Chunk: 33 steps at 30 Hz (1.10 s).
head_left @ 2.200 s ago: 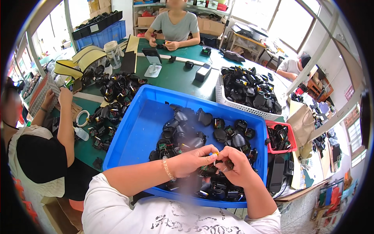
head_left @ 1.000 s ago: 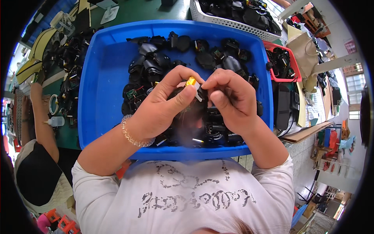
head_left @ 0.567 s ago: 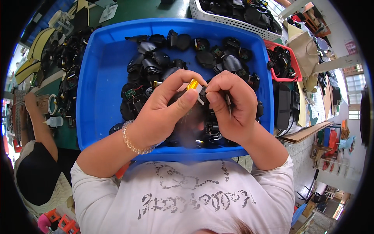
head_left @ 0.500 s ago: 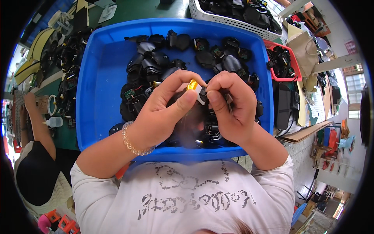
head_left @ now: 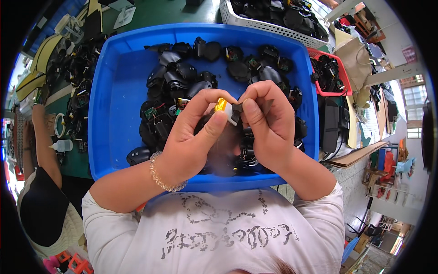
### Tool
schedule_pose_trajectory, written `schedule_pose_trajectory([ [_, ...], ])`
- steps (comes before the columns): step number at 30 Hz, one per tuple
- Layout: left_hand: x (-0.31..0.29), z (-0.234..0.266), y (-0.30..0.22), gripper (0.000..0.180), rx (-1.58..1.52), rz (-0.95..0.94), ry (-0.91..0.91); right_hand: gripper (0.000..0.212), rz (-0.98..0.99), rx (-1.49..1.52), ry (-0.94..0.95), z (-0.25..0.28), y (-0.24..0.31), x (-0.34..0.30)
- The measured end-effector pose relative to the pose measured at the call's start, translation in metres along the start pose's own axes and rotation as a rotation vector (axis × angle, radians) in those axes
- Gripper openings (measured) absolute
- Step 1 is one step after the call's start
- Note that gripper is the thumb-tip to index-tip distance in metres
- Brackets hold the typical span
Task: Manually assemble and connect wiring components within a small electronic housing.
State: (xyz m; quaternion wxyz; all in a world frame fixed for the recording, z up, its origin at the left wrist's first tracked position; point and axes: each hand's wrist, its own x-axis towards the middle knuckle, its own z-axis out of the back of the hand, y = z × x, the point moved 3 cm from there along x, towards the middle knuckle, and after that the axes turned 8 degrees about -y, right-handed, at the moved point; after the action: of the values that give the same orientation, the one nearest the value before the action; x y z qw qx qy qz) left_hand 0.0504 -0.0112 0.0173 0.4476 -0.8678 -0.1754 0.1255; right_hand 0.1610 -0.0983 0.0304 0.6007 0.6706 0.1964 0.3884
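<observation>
Between thumb and forefinger, my left hand point(head_left: 185, 132) pinches a small silvery-white pouch battery point(head_left: 222, 105) with yellow tape on one end. My right hand point(head_left: 273, 125) is closed on a thin dark strip point(head_left: 264, 107), which looks like foam or tape. A small black piece point(head_left: 237, 111) at the battery's end touches my right fingertips; whether it belongs to the strip I cannot tell. Both hands are over a blue plastic bin point(head_left: 112, 91) holding many black curved plastic housings point(head_left: 175, 80), some with circuit boards and wires showing. The housings right beneath my hands are partly hidden.
A white perforated basket point(head_left: 273, 28) and a red basket point(head_left: 344, 73) of black parts stand beyond and right of the bin. More black parts point(head_left: 80, 73) and a small bottle point(head_left: 63, 145) are at left, near another person's arm point(head_left: 45, 141).
The battery has tilted and shifted slightly left and down in my left fingers. My right hand has turned, and more of the dark strip shows.
</observation>
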Motion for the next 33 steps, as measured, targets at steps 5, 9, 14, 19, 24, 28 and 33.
schedule_pose_trajectory([
  [5, 0.002, -0.001, 0.000, 0.024, -0.035, 0.004, 0.035, 0.007, -0.246, 0.259, -0.024, -0.001, 0.006, 0.001],
  [9, 0.000, -0.005, -0.005, 0.025, 0.013, 0.003, 0.056, 0.008, -0.323, 0.452, -0.089, -0.001, 0.006, -0.001],
  [14, 0.001, -0.005, -0.006, 0.024, 0.043, 0.021, 0.024, 0.007, -0.276, 0.445, -0.088, 0.001, 0.006, -0.001],
  [19, 0.003, -0.002, -0.002, 0.024, 0.133, 0.005, -0.002, 0.005, 0.078, 0.092, 0.019, 0.002, 0.008, 0.001],
  [24, 0.005, -0.003, 0.001, 0.024, 0.127, 0.146, -0.006, 0.004, 0.118, 0.044, -0.009, 0.005, 0.005, 0.001],
  [28, 0.004, 0.000, 0.004, 0.022, 0.067, 0.161, 0.005, 0.007, -0.015, 0.158, -0.027, 0.003, 0.005, 0.001],
  [33, 0.004, 0.001, 0.004, 0.020, 0.071, 0.171, 0.013, 0.011, -0.172, 0.282, -0.072, 0.000, 0.007, 0.001],
])
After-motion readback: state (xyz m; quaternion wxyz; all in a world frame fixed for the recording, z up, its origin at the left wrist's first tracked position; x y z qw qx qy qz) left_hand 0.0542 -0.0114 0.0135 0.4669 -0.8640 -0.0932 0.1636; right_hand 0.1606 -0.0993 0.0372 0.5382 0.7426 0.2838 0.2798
